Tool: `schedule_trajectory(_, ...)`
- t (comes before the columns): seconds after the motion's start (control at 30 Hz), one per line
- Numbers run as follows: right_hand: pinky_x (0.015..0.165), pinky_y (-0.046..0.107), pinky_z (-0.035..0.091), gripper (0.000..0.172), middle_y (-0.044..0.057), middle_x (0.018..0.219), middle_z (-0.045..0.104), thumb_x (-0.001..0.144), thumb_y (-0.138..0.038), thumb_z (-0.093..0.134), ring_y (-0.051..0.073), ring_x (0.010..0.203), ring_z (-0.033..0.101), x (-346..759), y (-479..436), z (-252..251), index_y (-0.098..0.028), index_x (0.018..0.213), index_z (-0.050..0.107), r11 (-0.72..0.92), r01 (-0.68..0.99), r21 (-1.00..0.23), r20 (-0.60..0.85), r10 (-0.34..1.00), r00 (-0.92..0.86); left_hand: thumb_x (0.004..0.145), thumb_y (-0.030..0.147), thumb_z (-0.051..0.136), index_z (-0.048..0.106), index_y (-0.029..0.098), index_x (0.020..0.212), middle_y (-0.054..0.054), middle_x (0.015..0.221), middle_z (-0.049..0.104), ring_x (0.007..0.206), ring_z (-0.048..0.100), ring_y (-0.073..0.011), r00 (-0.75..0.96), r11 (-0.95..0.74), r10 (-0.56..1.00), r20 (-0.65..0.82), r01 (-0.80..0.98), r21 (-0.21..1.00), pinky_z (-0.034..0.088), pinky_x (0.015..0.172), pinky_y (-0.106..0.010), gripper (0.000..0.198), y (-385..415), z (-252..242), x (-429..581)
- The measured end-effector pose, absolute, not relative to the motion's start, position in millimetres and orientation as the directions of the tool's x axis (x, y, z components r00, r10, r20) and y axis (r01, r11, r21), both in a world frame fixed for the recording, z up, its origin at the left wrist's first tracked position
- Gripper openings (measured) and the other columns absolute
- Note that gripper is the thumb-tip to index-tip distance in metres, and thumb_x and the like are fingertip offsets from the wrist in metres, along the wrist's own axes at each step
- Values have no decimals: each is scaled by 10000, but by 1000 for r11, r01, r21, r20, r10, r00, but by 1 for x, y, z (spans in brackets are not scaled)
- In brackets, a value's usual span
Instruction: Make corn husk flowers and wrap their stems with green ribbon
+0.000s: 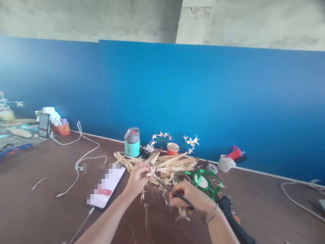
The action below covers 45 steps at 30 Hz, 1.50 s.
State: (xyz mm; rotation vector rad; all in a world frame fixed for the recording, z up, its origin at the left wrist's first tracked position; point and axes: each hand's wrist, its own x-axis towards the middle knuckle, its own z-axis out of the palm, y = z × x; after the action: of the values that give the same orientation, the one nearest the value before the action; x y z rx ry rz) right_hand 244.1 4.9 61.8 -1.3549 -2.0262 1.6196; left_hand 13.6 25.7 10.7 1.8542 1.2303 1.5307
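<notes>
My left hand (138,178) pinches a small pale flower (152,171) that looks made of dried husk. In my right hand (191,197) is a pair of scissors (165,185) with black handles, its slim blades pointing up and left to the flower. Whether the blade tips touch the petals I cannot tell. Behind both hands lies a heap of dried husks (177,165). Cut petal pieces (182,215) are scattered on the brown table (122,225) below them. To the right of the heap is a spool of green ribbon (201,181).
A phone (111,186) on a cable lies left of my left forearm. Along the blue partition (177,88) stand a turquoise bottle (132,145), a paper cup (172,149) with flower stems, a tape roll (212,168) and a white container (225,164). A black object (230,211) lies beside my right forearm.
</notes>
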Motion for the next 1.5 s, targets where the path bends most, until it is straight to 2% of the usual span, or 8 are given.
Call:
schedule_trajectory(1.07, 304, 133, 259, 300, -48, 516, 499, 668, -417, 690, 27, 342, 380, 245, 4, 62, -129, 726, 627, -32, 525, -850, -352, 777, -522, 663, 94, 585, 591, 200, 614, -38, 797, 647, 844, 581, -203, -25, -527, 822, 569, 345, 777, 434, 820, -347, 117, 23, 15, 13)
schedule_trajectory(1.27, 307, 138, 283, 257, -48, 486, 524, 644, -364, 701, 48, 342, 430, 248, 4, 65, -135, 741, 636, -102, 509, -855, -399, 755, -519, 663, 99, 583, 592, 196, 629, -40, 814, 653, 859, 582, -206, -51, -516, 825, 563, 340, 786, 435, 823, -346, 104, 25, 12, 12)
schedule_trajectory(1.4, 364, 152, 317, 223, -58, 460, 513, 706, -348, 644, 55, 367, 438, 247, 8, 62, -143, 783, 603, -96, 375, -922, -263, 866, -425, 657, 104, 577, 591, 198, 623, -38, 792, 653, 836, 591, -207, -41, -529, 819, 572, 327, 783, 436, 813, -340, 101, 24, 14, 14)
schedule_trajectory(1.5, 431, 179, 357, 311, -54, 522, 524, 643, -373, 715, 70, 442, 464, 238, 13, 56, -139, 806, 591, -67, 281, -957, -160, 934, -321, 669, 106, 559, 580, 196, 621, -37, 771, 648, 822, 592, -206, -19, -558, 802, 596, 331, 761, 439, 787, -328, 104, 21, 17, 17)
